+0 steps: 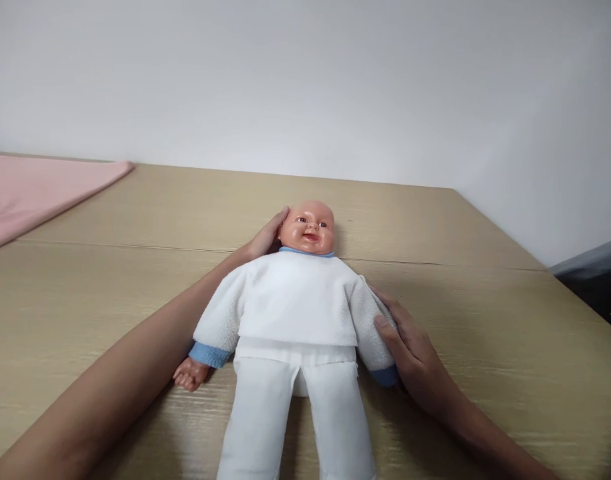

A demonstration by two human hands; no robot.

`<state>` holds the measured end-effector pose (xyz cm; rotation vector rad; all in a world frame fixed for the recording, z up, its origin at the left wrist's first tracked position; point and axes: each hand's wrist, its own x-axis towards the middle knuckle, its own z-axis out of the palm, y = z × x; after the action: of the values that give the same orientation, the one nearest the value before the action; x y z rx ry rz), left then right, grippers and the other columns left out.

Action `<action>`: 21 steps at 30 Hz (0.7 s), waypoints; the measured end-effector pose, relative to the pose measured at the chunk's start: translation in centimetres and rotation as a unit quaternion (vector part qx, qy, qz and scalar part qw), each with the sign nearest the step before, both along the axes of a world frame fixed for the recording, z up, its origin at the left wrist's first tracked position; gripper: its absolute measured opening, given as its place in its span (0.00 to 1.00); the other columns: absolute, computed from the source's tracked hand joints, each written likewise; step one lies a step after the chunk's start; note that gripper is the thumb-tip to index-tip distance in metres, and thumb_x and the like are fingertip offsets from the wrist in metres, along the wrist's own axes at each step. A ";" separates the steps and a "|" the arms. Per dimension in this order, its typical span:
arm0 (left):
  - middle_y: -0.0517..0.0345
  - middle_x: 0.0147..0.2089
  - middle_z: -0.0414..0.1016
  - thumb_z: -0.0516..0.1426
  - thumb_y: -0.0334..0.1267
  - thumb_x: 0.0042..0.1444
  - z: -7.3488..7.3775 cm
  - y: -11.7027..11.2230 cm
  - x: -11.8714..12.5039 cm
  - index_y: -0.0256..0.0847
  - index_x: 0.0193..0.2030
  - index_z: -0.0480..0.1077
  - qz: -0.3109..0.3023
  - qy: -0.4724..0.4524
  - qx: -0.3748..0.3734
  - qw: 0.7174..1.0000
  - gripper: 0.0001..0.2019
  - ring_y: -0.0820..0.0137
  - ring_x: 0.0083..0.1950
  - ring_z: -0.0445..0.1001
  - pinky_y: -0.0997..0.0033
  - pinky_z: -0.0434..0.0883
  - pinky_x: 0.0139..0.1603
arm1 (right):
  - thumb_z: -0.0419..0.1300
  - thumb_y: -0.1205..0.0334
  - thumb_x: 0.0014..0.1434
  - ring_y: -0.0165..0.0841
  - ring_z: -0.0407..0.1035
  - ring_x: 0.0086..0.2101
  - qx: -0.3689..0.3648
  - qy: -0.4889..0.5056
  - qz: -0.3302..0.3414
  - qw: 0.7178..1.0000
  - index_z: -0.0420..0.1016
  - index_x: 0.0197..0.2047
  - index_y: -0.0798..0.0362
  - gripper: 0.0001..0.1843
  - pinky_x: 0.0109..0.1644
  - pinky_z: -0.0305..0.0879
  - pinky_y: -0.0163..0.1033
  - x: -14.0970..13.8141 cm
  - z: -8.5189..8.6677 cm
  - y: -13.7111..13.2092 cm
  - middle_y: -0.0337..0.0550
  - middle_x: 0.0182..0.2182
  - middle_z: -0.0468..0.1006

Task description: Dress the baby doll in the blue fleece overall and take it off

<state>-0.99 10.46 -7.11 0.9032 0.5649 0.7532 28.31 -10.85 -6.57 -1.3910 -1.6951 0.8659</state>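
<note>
A baby doll [298, 300] lies on its back on the wooden table, its head away from me and its legs toward me. It wears a white fleece top with blue cuffs and collar, and white trousers [258, 420]. My left hand [268, 237] cups the side of the doll's head, with most of its fingers hidden behind it. On the other side, my right hand [408, 347] is wrapped round the doll's sleeved arm, thumb on top and the other fingers partly hidden. The doll's feet are out of view.
A folded pink cloth [45, 190] lies at the far left of the table [485, 313]. Behind the table stands a pale wall [305, 87]. Something dark [598, 273] is beyond the table's right edge. A seam crosses the tabletop.
</note>
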 end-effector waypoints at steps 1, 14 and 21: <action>0.42 0.65 0.85 0.56 0.73 0.69 -0.1 0.1 -0.1 0.40 0.67 0.81 0.000 0.003 0.001 1.000 0.40 0.43 0.73 0.78 0.47 0.68 0.82 | 0.55 0.40 0.80 0.50 0.64 0.75 0.001 0.000 0.000 1.000 0.68 0.78 0.36 0.28 0.81 0.59 0.60 0.0 0.0 0.0 0.43 0.77 0.70; 0.43 0.69 0.83 0.55 0.75 0.68 -0.4 0.4 -0.1 0.42 0.67 0.82 -0.018 0.011 -0.017 1.000 0.41 0.43 0.73 0.79 0.48 0.72 0.79 | 0.55 0.39 0.79 0.51 0.65 0.74 -0.006 0.001 -0.004 1.000 0.69 0.77 0.38 0.29 0.80 0.59 0.61 -0.1 0.2 0.0 0.45 0.76 0.72; 0.42 0.68 0.84 0.54 0.75 0.69 -0.2 0.2 0.2 0.41 0.65 0.83 -0.017 0.014 0.007 1.000 0.41 0.45 0.73 0.80 0.51 0.71 0.80 | 0.54 0.39 0.79 0.51 0.66 0.74 -0.001 -0.006 -0.007 1.000 0.69 0.77 0.39 0.29 0.80 0.60 0.61 -0.1 0.2 0.0 0.46 0.76 0.72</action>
<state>-0.83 10.69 -7.30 0.9353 0.5684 0.7143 28.23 -10.80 -6.40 -1.4103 -1.6916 0.8535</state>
